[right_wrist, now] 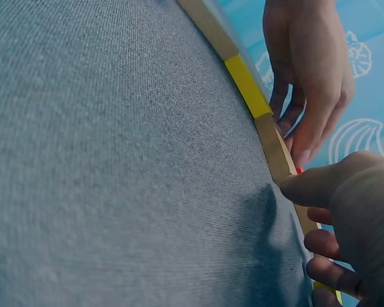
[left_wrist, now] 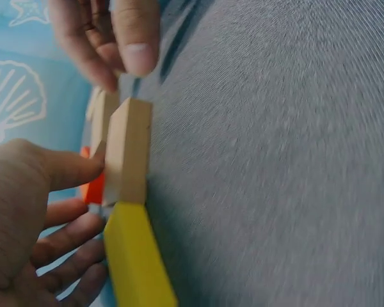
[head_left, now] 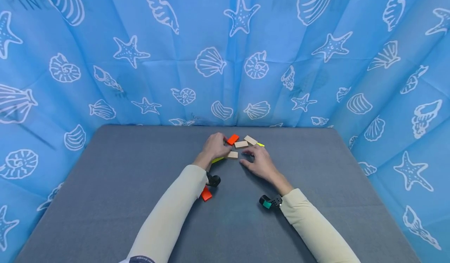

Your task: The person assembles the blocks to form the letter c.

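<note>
On the grey table my left hand [head_left: 215,146] bends over small flat blocks. Its thumb [left_wrist: 80,167] touches or lies very close to a wooden block [left_wrist: 129,150], and its other fingers are loosely bent beside a red block [head_left: 233,139]. A yellow block [left_wrist: 137,256] meets the end of that wooden block. My right hand [head_left: 261,163] hovers to the right, thumb and fingers apart, holding nothing visible. Near its fingertips lie a second wooden block [head_left: 241,144] and a third [head_left: 250,140]. Another yellow block [head_left: 260,144] is partly hidden behind this hand.
Another red block [head_left: 206,194] lies beside the left forearm, partly covered by it. A blue curtain [head_left: 242,79] with white shells and starfish hangs behind the grey table [head_left: 140,169]. Dark bands [head_left: 213,180] with cameras sit at the wrists.
</note>
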`<state>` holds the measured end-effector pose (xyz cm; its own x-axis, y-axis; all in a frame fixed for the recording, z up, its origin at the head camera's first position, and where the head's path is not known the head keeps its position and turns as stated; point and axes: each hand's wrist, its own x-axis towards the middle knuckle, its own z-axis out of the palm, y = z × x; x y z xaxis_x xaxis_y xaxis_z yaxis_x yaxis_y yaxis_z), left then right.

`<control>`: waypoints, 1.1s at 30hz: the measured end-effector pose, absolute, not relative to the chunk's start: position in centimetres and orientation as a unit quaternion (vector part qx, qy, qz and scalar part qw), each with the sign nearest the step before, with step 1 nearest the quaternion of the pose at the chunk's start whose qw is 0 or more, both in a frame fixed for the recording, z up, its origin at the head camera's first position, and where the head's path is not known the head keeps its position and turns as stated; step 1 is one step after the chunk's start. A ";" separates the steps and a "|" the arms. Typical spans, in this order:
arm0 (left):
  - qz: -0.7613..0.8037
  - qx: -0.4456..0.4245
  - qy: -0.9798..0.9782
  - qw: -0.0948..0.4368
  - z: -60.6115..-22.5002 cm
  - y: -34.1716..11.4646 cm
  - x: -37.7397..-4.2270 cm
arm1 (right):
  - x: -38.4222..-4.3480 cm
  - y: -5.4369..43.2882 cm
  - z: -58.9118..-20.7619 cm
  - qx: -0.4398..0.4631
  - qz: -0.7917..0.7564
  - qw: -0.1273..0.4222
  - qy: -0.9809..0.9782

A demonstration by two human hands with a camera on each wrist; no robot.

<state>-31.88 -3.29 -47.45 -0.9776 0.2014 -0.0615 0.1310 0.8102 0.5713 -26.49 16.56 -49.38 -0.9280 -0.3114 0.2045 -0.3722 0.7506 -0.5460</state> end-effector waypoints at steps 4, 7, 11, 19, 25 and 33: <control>0.310 0.121 0.939 0.087 -47.0 -4.4 -31.5 | -26.7 16.8 -49.4 0.181 0.296 0.047 -0.937; 0.313 0.126 0.937 0.095 -46.9 -4.9 -31.2 | -26.7 16.8 -49.3 0.181 0.295 0.044 -0.937; 0.311 0.134 0.935 0.102 -46.8 -5.6 -30.7 | -26.6 16.8 -49.3 0.187 0.302 0.050 -0.934; 0.306 0.179 0.932 0.081 -46.7 -8.3 -28.7 | -26.6 16.8 -49.5 0.182 0.301 0.048 -0.935; 0.311 0.179 0.931 0.065 -46.7 -10.8 -26.1 | -26.8 16.8 -49.4 0.181 0.300 0.042 -0.936; 0.306 0.170 0.935 0.064 -47.8 -13.7 -22.1 | -27.0 16.8 -49.1 0.180 0.298 0.040 -0.937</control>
